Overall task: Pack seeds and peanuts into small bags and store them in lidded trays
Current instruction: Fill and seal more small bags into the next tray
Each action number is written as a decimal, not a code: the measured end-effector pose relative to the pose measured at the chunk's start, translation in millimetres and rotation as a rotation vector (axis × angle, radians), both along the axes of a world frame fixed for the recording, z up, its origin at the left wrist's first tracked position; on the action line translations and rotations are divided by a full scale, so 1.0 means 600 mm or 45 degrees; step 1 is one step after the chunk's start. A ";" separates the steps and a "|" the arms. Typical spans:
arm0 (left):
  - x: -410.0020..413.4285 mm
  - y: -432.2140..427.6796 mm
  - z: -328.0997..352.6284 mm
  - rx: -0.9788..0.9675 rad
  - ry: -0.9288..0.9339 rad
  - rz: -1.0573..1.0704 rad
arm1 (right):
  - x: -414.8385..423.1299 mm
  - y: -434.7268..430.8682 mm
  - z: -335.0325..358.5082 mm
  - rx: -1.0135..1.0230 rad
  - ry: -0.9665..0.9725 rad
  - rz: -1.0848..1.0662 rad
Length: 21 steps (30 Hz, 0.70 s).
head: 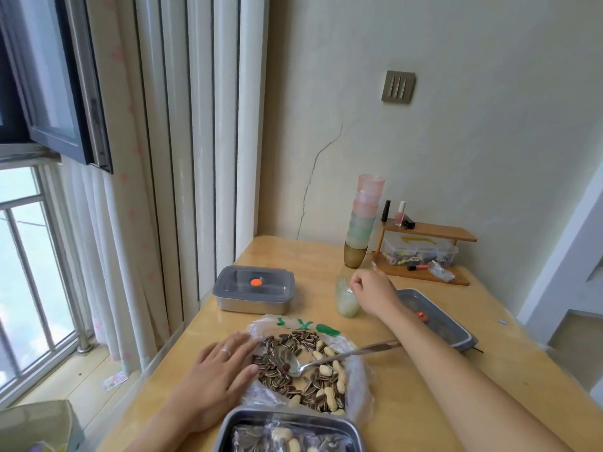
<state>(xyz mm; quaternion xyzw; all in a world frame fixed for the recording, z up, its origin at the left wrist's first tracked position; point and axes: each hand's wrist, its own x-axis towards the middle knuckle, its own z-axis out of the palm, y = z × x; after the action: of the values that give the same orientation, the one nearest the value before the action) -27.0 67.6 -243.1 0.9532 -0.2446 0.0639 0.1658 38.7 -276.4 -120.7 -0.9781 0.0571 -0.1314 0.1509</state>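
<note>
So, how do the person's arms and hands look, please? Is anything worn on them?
Both forearms are bare, with no sleeves in view. The left hand wears a thin, pale ring on one of its fingers. The right hand shows no ring, watch or glove.

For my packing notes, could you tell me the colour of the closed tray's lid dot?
Orange-red dot, clearest in the head view.

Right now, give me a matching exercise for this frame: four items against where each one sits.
Items:
1. spoon
2. lidded tray
3. right hand
4. loose lid

Places:
A. far left of the table, closed
B. at the small cup's rim
C. on the seeds and peanuts in the open bag
D. flat under the right forearm

Pairs: 1-C, 2-A, 3-B, 4-D
</note>
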 end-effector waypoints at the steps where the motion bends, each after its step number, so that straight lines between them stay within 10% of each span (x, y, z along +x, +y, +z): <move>1: 0.000 -0.001 0.000 0.027 -0.002 0.001 | 0.013 0.001 -0.004 -0.034 0.031 -0.015; 21: -0.008 -0.009 0.003 0.067 0.014 -0.002 | 0.115 0.020 0.010 -0.434 0.544 -0.060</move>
<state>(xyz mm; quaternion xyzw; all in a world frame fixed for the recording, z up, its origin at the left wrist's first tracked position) -32.1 62.4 -241.2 0.9573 -0.2462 0.0522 0.1422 107.4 -264.2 -114.7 -0.9934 0.0873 0.0666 -0.0345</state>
